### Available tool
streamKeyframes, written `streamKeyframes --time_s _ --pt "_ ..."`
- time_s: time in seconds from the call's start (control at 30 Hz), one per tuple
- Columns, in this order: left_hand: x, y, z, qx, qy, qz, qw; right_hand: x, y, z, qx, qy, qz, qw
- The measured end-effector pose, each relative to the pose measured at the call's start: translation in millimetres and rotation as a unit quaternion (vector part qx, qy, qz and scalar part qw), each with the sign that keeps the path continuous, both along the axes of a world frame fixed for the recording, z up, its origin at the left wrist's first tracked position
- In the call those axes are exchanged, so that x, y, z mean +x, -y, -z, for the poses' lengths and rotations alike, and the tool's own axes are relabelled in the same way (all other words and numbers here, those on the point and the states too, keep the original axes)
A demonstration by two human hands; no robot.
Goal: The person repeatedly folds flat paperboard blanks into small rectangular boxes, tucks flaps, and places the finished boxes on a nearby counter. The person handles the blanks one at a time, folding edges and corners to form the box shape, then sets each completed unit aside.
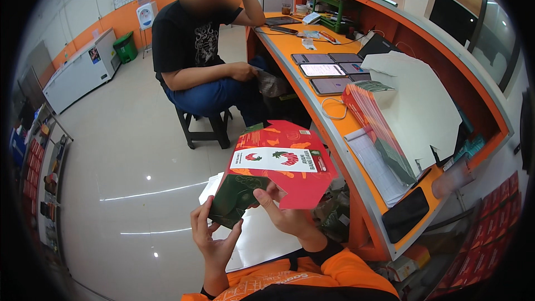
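Between my hands is a part-folded red and green cardboard food box [278, 161], with a white printed band across it and flaps standing out at its far and right sides. My left hand [214, 234] grips the dark green end from the left, thumb beneath the lower corner and fingers along the edge. My right hand [284, 214] holds the near side, its thumb against the green panel and its other fingers partly hidden by the card. Below the box, a white sheet [251, 245] lies across my lap.
On the orange counter [329, 114] at my right lie several phones [323, 71], a stack of flat box blanks [412, 111], a notebook [373, 173] and a black phone [405, 214]. Another person [206, 50] sits on a black stool [203, 128] ahead. A white chest freezer [83, 72] stands far left.
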State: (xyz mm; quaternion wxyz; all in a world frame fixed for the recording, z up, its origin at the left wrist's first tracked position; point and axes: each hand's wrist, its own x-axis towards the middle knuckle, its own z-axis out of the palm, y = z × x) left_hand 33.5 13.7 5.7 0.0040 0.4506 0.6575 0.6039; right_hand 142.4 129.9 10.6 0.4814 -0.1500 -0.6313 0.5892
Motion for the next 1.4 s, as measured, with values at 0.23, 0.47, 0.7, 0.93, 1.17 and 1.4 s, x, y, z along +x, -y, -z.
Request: streamKeyframes --time_s 0.23,0.47,0.7,0.93,1.17,1.4 --pt "10.1 -6.3 -1.5 -0.007 0.031 -0.005 0.999 -15.7 13.7 6.8 0.037 0.057 0.073 0.995" --pt "-16.3 -25.1 29.6 0.083 0.313 0.109 0.940 -18.5 5.3 13.0 0.143 0.138 -0.095 0.975" --pt "-15.5 -26.5 29.2 0.068 0.428 0.116 0.894 0.6 -14.9 9.6 0.483 0.346 0.090 0.799" --pt "-13.7 -21.3 40.6 0.023 0.351 0.189 0.917 36.6 -45.3 -112.0 0.496 0.308 0.323 0.745" --pt "-17.3 -7.0 73.7 -0.035 0.434 0.132 0.891 118.3 -69.1 -150.4 0.276 0.446 0.585 0.618" --pt "-32.7 20.7 130.7 -0.204 0.075 0.026 0.976 133.6 -112.4 -140.3 0.138 0.584 0.562 0.568"
